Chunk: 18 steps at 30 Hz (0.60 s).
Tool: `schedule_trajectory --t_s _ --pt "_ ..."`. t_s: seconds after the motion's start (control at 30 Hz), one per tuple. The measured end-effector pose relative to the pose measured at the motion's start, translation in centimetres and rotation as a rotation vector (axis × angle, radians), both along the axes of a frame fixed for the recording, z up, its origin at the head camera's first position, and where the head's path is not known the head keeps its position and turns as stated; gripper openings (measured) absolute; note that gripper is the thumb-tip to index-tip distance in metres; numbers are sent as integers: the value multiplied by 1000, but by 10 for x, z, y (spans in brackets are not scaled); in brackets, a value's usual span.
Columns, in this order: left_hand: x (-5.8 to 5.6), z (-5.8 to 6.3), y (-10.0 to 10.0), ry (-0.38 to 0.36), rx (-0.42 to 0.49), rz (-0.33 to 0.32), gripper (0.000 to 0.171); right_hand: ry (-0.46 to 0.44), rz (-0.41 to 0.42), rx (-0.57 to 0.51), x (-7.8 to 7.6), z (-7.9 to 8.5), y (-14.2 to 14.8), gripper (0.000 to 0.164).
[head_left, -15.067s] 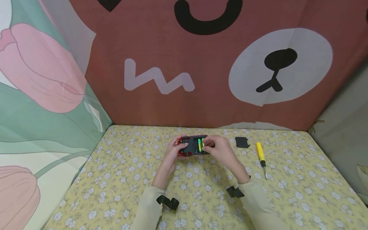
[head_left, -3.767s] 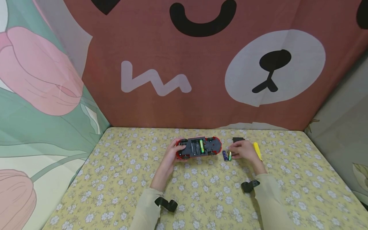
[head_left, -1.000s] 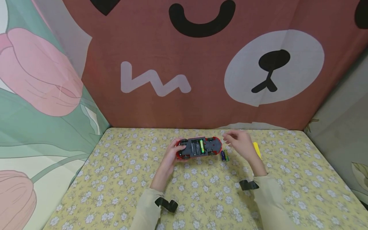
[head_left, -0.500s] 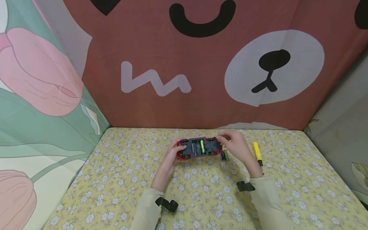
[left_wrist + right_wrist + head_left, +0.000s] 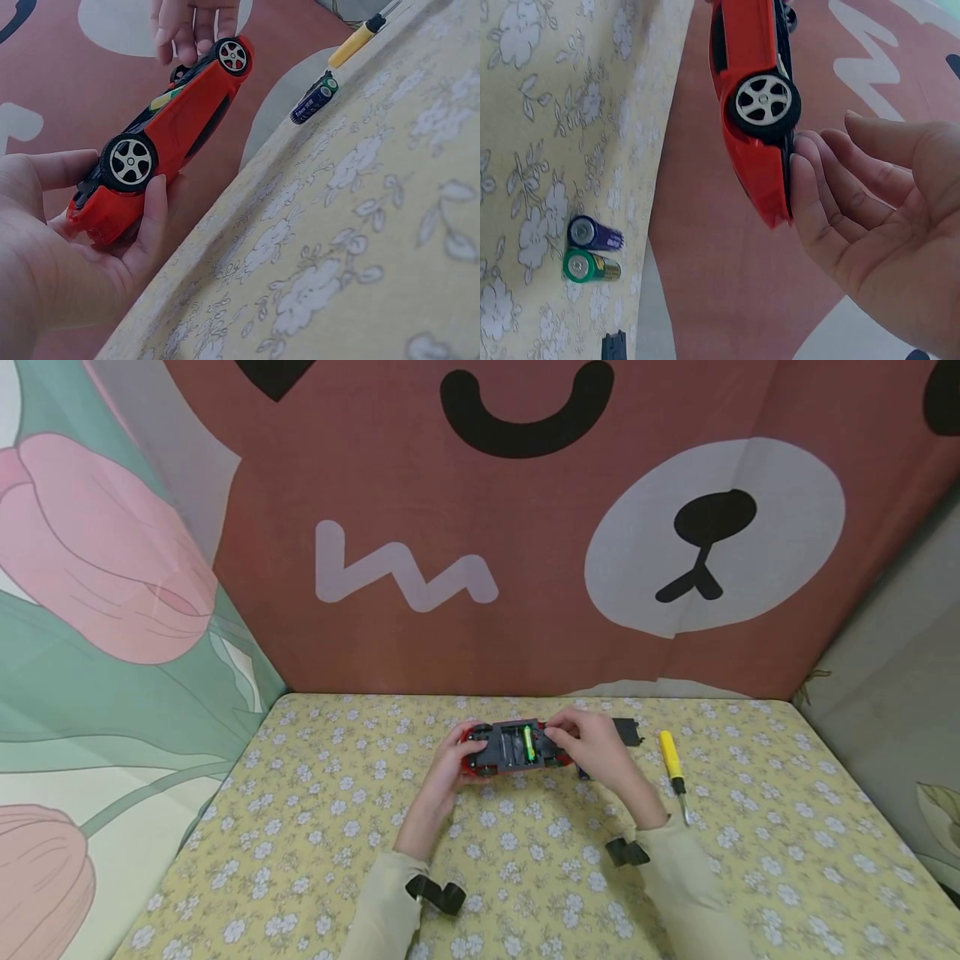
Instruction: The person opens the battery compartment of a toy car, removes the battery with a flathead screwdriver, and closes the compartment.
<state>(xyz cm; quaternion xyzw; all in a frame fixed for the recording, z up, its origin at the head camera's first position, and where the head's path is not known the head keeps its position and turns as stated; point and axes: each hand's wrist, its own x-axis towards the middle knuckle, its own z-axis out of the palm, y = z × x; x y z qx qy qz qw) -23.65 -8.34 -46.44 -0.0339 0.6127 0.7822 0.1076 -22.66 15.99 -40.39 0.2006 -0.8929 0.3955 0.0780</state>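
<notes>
My left hand (image 5: 452,753) grips one end of a red toy car (image 5: 196,124), thumb on its dark underside and fingers beneath. The car is upside down, with its battery compartment (image 5: 513,745) uncovered. One green battery (image 5: 528,743) lies in the compartment's right part. My right hand (image 5: 592,747) touches the underside near the car's other end. In the right wrist view its fingers (image 5: 810,199) rest against the car and the thumb stands apart, with nothing seen held. A purple battery (image 5: 592,233) and a green-ended battery (image 5: 589,266) lie side by side on the cloth.
A black battery cover (image 5: 627,732) lies behind my right hand. Right of it lies a screwdriver (image 5: 671,760) with a yellow handle. Flowered cloth (image 5: 315,827) covers the table, and a printed curtain (image 5: 525,635) hangs along its back edge.
Earlier, green batteries sat side by side in the compartment; one remains, and two batteries lie on the table. Lately my right hand has moved left from beyond the car onto its underside.
</notes>
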Motion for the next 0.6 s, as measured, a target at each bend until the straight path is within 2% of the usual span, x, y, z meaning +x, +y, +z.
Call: schedule_trajectory --t_s 0.27,0.6 --pt "0 -1 1 3 -4 -8 46 16 17 38 0 -5 -10 14" --pt "2 1 2 19 -28 -29 44 21 -10 83 2 -5 -16 18"
